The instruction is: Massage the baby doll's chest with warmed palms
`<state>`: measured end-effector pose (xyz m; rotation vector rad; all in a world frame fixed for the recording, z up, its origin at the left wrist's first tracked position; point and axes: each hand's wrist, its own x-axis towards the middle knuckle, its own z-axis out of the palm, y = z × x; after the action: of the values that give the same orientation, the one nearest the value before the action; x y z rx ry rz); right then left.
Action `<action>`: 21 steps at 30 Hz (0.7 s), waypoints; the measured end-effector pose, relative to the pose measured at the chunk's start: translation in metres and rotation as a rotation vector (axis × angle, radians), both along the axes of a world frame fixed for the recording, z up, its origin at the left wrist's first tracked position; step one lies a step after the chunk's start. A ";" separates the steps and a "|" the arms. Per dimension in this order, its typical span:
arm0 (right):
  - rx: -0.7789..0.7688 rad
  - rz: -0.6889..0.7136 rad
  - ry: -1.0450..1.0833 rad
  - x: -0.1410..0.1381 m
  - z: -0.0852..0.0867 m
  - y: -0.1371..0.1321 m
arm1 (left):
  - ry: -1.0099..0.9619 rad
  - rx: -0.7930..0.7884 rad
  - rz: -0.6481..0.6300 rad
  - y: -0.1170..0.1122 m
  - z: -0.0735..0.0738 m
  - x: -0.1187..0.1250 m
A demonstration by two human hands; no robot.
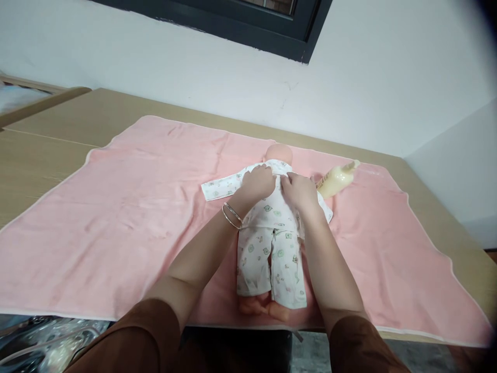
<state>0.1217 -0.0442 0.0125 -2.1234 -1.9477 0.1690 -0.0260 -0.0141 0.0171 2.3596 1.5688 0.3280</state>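
Doll [275,215] lies near-to-far, head [279,152] toward wall [233,88], feet [252,305] nearest; left hand [257,181], right hand [301,191] curled on shirt [267,208] top, can't tell if pinching.

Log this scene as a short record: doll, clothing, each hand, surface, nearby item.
Doll: lying lengthwise, head away from the person, feet nearest
Clothing: white printed shirt and matching trousers
Left hand: on the shirt's upper part, fingers curled; grip unclear
Right hand: at the shirt's upper part, opposite the left; grip unclear
Surface: pink blanket spread over a wooden table
Nearby item: pale yellow bottle, right of the doll
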 end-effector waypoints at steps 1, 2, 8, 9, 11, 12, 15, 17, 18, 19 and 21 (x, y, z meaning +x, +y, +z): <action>0.011 -0.002 0.047 0.004 -0.006 0.004 | -0.035 0.010 0.015 0.005 -0.005 0.000; 0.020 -0.009 0.097 0.009 -0.012 0.008 | -0.061 0.016 0.028 0.008 -0.009 0.000; 0.027 0.030 0.196 0.022 -0.022 0.017 | -0.007 -0.049 -0.033 -0.009 0.012 -0.001; 0.019 0.047 0.164 0.020 -0.017 0.013 | 0.026 -0.063 -0.062 -0.015 0.020 -0.001; -0.007 0.073 0.068 0.015 -0.003 0.004 | 0.090 -0.073 -0.106 -0.025 0.031 -0.001; -0.022 0.078 0.016 0.011 0.005 0.000 | 0.116 -0.069 -0.115 -0.029 0.034 -0.001; -0.045 0.061 -0.068 0.004 0.020 -0.009 | 0.137 -0.043 -0.115 -0.027 0.029 0.001; -0.048 0.045 -0.034 0.003 0.020 -0.009 | 0.097 0.001 -0.109 -0.018 0.018 0.003; -0.047 0.044 0.000 0.004 0.017 -0.007 | 0.062 0.032 -0.097 -0.013 0.011 0.004; -0.042 0.047 0.036 0.005 0.013 -0.004 | 0.021 0.064 -0.074 -0.007 0.004 0.006; -0.009 0.042 0.101 0.008 -0.001 0.005 | -0.054 0.106 -0.013 0.002 -0.009 0.009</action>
<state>0.1295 -0.0392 0.0118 -2.0393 -1.9383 0.2876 -0.0171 -0.0119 0.0086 2.4172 1.5466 0.4791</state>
